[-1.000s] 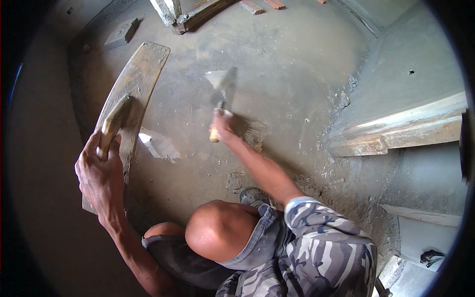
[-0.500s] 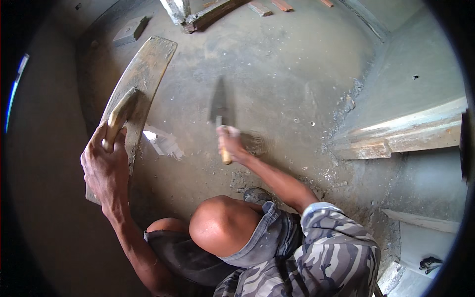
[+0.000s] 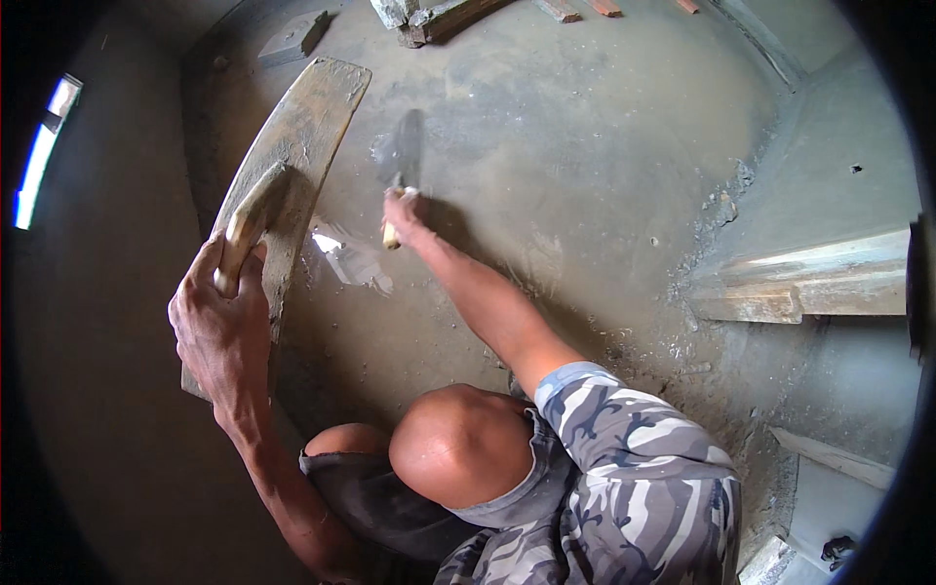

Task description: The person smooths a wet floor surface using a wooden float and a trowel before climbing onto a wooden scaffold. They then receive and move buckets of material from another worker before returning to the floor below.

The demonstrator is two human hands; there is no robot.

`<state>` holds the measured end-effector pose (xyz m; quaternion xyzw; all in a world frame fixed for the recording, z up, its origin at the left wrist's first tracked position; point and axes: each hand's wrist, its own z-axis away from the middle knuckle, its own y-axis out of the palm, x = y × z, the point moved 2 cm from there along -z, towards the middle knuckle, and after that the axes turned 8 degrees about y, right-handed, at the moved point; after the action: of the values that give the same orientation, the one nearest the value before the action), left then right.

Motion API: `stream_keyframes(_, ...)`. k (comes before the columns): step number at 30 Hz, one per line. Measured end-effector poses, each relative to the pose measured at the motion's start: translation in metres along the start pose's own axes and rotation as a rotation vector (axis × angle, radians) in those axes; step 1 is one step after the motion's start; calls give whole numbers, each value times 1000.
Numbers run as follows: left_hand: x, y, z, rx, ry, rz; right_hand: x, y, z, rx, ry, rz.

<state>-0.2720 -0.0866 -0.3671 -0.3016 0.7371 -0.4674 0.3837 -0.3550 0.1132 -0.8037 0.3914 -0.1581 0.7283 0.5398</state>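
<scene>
My left hand (image 3: 216, 317) grips the wooden handle (image 3: 252, 214) of a long, cement-stained float (image 3: 315, 117) at the left, held flat side toward me above the floor. Farther forward, at the middle, my right hand (image 3: 406, 214) is closed round the pale handle of a pointing trowel (image 3: 402, 146); its metal blade, smeared by motion, is over the smooth grey wet cement floor (image 3: 546, 166), with a bright reflective patch (image 3: 353, 261) to its lower left. I cannot tell whether the blade touches the floor.
A grey block (image 3: 291, 41), joined timber pieces (image 3: 444, 21) and brick-like strips (image 3: 600, 8) lie at the back. A ledge with a timber edge (image 3: 799, 278) runs at the right above crumbly debris (image 3: 721, 205). A dark wall (image 3: 93, 322) stands at the left. My knees are beneath my arms.
My right hand and trowel dipped back toward me, then moved forward and to the left. My left hand with the float shifted right and up in view, along with the whole scene.
</scene>
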Motion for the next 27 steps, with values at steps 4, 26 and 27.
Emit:
stream_keyframes(4, 14, -10, 0, -1, -25, -11, 21, -63, 20, -239, 13, -187)
stream_keyframes(26, 12, -5, 1, 55, -8, -103, -2, -14, 97, 222, 58, 252)
stream_keyframes(27, 17, -9, 1, 49, -18, -134, -1, -1, 98, 203, 77, 111)
